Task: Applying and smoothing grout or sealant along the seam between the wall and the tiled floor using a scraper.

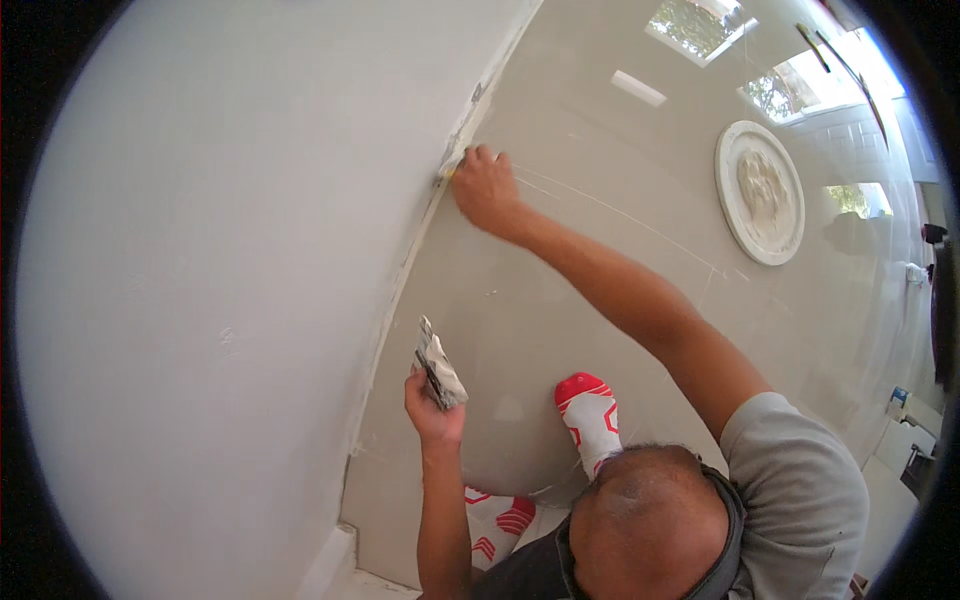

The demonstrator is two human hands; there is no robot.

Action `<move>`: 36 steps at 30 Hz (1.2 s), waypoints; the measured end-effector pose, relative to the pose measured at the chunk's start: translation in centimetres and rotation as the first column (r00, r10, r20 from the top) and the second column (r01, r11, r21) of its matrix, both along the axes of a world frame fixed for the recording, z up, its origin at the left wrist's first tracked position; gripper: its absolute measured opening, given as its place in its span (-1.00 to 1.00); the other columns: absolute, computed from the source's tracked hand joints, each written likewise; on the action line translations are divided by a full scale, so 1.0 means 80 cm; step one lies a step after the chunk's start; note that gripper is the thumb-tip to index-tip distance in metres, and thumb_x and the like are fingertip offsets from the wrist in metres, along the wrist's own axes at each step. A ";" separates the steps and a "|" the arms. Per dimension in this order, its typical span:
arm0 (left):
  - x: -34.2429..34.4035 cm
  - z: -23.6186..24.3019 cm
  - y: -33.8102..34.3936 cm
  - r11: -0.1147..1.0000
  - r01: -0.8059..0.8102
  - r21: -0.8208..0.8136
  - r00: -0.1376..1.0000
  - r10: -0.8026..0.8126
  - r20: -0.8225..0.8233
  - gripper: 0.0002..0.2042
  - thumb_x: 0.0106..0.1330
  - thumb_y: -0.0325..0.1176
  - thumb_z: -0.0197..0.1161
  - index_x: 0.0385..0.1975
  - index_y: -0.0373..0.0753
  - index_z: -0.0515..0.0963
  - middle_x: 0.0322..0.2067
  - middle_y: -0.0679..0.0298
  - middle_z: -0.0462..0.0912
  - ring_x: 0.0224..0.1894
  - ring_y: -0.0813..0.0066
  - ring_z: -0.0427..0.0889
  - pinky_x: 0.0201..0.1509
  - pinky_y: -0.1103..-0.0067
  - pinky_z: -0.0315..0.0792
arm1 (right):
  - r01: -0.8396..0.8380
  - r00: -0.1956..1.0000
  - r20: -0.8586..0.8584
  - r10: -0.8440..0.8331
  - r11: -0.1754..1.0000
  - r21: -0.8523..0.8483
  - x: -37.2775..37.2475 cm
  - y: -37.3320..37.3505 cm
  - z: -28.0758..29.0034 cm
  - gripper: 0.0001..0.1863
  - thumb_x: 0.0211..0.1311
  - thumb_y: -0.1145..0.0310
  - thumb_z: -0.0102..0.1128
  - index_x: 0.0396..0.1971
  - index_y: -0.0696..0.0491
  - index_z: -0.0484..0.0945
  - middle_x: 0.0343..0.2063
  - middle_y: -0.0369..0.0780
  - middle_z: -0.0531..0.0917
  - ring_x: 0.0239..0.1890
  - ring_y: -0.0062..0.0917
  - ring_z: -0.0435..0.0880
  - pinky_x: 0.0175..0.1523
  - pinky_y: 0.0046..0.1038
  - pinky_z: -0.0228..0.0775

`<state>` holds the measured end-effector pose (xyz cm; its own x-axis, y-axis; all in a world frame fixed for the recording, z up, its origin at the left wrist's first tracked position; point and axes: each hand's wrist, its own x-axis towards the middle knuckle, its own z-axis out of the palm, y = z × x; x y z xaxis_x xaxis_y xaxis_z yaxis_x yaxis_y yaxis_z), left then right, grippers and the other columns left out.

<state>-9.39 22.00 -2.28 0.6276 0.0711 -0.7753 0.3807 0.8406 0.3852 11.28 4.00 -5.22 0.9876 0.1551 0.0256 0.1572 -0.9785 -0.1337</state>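
Note:
My left hand [436, 412] is closed around a flat metal filling blade [426, 330], which carries a thick smear of white filler [440, 368]. Farther forward, my right hand [487, 187] reaches to the foot of the white wall [220, 250]. Its fingers are pinched on a small scraper [453, 168] with a yellowish part, pressed at the joint where wall meets floor; most of this tool is hidden by the fingers. An uneven line of white filler [408, 262] runs along that joint.
On the glossy beige tiled floor [590, 260] lies a round white lid [728, 190] holding a mound of filler paste. My feet in red-and-white socks [590, 415] are close below my arms. Boxes and other items [905, 440] stand at the far right.

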 end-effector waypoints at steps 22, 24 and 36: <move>0.041 0.047 -0.041 0.966 0.185 -0.182 0.974 -0.156 0.167 -0.84 0.11 -0.28 -0.05 -0.63 -0.19 0.32 -0.73 0.34 0.33 -0.76 0.60 0.20 -0.78 0.69 0.08 | 0.538 0.761 -0.269 -0.591 0.343 0.770 -0.252 -0.312 0.029 -0.81 0.01 0.54 -0.01 -0.32 0.21 0.45 -0.48 -0.20 0.56 -0.51 -0.54 0.52 -0.40 -0.49 0.40; 0.038 0.035 -0.037 0.963 0.170 -0.208 0.976 -0.135 0.171 -0.81 0.14 -0.23 -0.04 -0.49 -0.22 0.36 -0.69 0.34 0.36 -0.75 0.61 0.20 -0.78 0.72 0.09 | 0.505 0.580 -0.344 -0.739 -0.006 0.863 -0.278 -0.378 0.027 -0.82 -0.01 0.51 0.05 -0.36 0.24 0.45 -0.50 -0.22 0.56 -0.53 -0.61 0.51 -0.44 -0.53 0.38; 0.019 -0.037 0.053 0.966 0.183 -0.183 0.934 -0.112 0.339 -0.73 0.24 -0.34 -0.13 -0.14 -0.36 0.24 -0.51 0.28 0.41 -0.71 0.61 0.27 -0.75 0.69 0.24 | 0.582 0.746 0.102 -0.658 0.719 0.380 -0.261 -0.372 0.002 -0.52 -0.09 0.41 0.08 -0.10 0.25 0.26 -0.35 -0.03 0.41 -0.28 -0.22 0.38 -0.17 -0.32 0.26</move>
